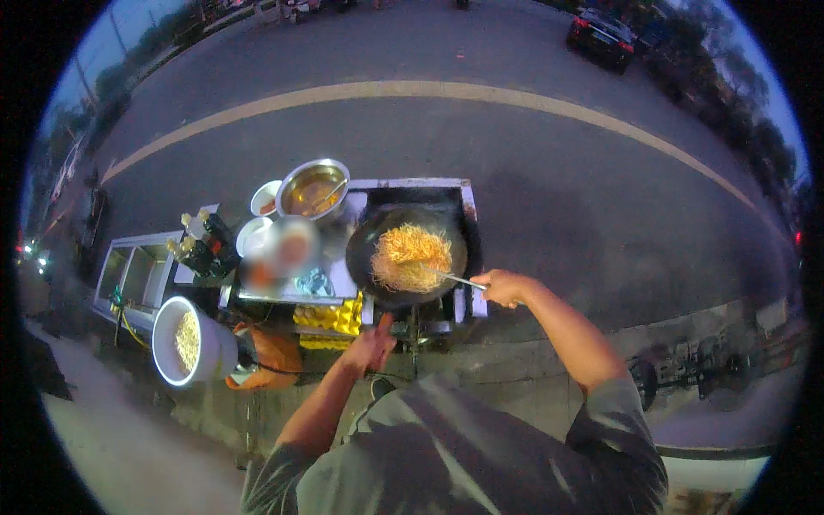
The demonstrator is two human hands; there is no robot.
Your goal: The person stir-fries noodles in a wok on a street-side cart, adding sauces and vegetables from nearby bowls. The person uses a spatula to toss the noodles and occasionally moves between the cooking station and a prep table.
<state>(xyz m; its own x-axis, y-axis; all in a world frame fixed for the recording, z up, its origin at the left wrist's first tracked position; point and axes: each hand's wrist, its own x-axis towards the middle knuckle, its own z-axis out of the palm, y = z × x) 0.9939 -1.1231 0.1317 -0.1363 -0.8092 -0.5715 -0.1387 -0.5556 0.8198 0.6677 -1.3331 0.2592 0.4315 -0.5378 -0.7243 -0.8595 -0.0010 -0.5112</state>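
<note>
My right hand (503, 288) grips the handle of a metal wok spatula (456, 278) at the wok's right side. The spatula's far end goes into a heap of noodles (412, 254), where its blade is mostly hidden. The dark wok (362, 257) sits on the stove of a street cart. Nearer my body, my left hand (373, 347) hangs low at the cart's front edge, below the wok, with a finger pointing up toward it. Whether that hand touches or holds anything is not clear.
Left of the wok stand a metal bowl of liquid (343, 168) with a ladle, small white bowls (255, 226) and dark bottles (215, 235). A white bucket (222, 351) holds pale noodles. Yellow egg trays (351, 315) sit under the counter. Beyond lies a road with a car (600, 40).
</note>
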